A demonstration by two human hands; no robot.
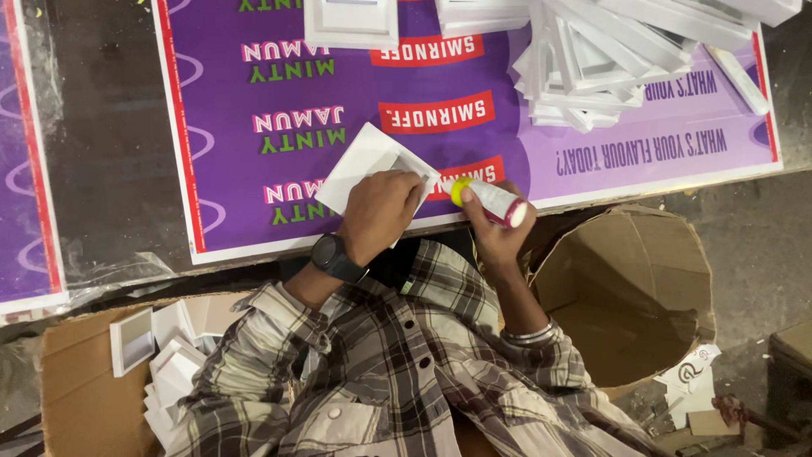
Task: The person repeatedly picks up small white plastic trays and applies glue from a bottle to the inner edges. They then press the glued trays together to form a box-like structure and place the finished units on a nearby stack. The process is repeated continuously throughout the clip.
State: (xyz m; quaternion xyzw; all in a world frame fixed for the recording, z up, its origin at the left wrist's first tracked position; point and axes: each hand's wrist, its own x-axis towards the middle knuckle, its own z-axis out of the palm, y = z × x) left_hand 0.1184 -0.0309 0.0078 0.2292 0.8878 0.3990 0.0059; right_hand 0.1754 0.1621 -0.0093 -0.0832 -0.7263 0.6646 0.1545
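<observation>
Your left hand (378,211) rests palm-down on a flat white square card piece (365,161), which lies tilted like a diamond on the purple printed sheet with a red border (254,169) that covers the counter. The fingers (414,188) of this hand are spread and pressed onto the near corner of the piece; the grip is not closed around anything, it only pins the piece flat. A black round wristwatch (336,256) sits on the left wrist.

Your right hand (497,228) holds a white glue stick with a yellow-green tip (491,200). The grip is clamped around the body of the stick, which lies roughly level, tip pointing left toward the white piece. The tip is just beside the right corner of the piece; you cannot tell whether it touches. Thin metal bangles (531,335) sit on the right wrist.

At the far right of the sheet, a loose heap of white rectangular frame pieces (592,63) is stacked, well apart from your hands. A single white frame piece (351,21) lies at the far edge, near the middle.

Below the counter on your right stands an open brown cardboard box (630,288). On your left, a flat brown cardboard tray (76,381) carries more white frame pieces (161,355).
</observation>
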